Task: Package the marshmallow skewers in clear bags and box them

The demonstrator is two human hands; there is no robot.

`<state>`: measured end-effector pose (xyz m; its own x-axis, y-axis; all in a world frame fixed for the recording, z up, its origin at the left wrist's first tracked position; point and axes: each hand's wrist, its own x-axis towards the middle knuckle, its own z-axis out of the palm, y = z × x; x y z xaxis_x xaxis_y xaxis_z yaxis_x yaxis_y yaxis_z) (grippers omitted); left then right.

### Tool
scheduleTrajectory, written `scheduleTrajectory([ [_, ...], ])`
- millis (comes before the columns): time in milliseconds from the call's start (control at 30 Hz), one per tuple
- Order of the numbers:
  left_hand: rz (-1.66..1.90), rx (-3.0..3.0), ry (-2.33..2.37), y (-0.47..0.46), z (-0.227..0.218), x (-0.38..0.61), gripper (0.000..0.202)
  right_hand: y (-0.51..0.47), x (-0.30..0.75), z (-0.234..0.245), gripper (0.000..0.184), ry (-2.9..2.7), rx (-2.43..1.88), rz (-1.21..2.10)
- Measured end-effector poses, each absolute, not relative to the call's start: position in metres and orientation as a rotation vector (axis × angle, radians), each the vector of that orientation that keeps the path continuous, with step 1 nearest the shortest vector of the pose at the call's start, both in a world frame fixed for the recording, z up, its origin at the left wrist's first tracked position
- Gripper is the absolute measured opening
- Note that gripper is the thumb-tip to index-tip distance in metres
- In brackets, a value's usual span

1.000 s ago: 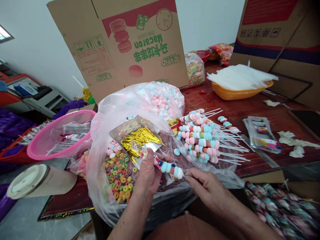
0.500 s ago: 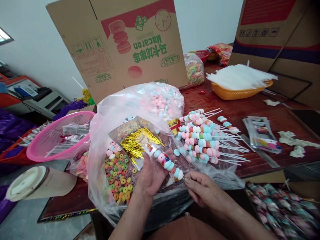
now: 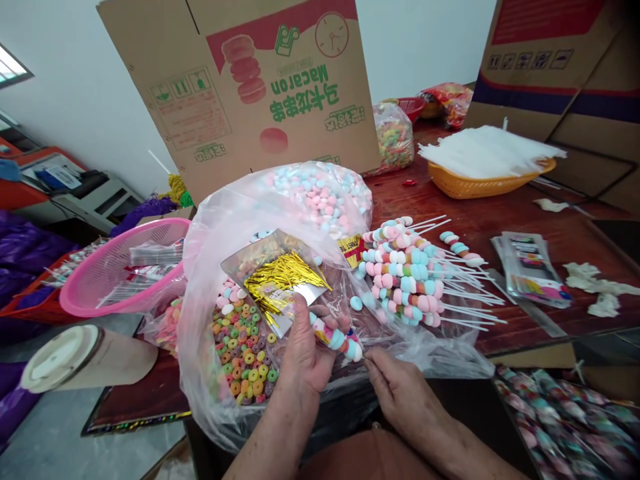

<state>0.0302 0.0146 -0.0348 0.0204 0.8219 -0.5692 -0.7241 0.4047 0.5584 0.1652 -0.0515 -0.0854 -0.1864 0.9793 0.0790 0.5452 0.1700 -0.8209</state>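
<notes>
A large cardboard box (image 3: 260,100) stands open at the back of the dark wooden table (image 3: 500,220); in front of it slumps a big clear plastic bag (image 3: 210,253) holding pastel sweets (image 3: 320,193) at its far side and coloured ring candies (image 3: 245,347) near the front; a pink basket (image 3: 125,267) sits to its left and an orange basket (image 3: 480,187) of white sleeves well off to the right; a pile of finished skewers (image 3: 410,273) lies on the bag's right slope, sticks fanned outward; a packet of gold twist ties (image 3: 280,280) rests on the bag just above the hands.

The left hand (image 3: 305,353) is curled closed round the candy skewer (image 3: 340,337), thumb laid up along it, so only the lower few sweets show; the skewer lies slantwise over the bag's front edge, between the two hands. The right hand (image 3: 400,393) has its fingertips pinched together at the skewer's bare end; the stick itself is too thin to make out, so the grip there is probably on the stick, not certainly.

Risks, as I judge them: soft sweets may squash or slide along the stick under that closed left grip; a pull from the right hand could draw the stick clean out; the loose plastic underneath gives poor support, so a dropped skewer would fall in among the ring candies; the tie packet, perched on a slope, could slip and scatter; a wrist brushing right could roll the piled skewers off the bag.
</notes>
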Motion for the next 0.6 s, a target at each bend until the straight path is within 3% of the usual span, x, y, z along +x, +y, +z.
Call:
scheduleTrajectory([
  [133, 1.258, 0.19, 1.01, 0.014, -0.039, 0.035, 0.05, -0.058, 0.159, -0.091, 0.026, -2.006, -1.406, 0.634],
  [300, 1.247, 0.229, 0.982, 0.013, -0.042, 0.037, 0.038, -0.064, 0.153, -0.085, 0.027, -2.106, -1.29, 0.431],
  [600, 1.066, 0.218, 0.882, -0.007, -0.055, 0.044, 0.038, -0.056, 0.152, -0.081, 0.022, -1.742, -1.364, 0.748],
])
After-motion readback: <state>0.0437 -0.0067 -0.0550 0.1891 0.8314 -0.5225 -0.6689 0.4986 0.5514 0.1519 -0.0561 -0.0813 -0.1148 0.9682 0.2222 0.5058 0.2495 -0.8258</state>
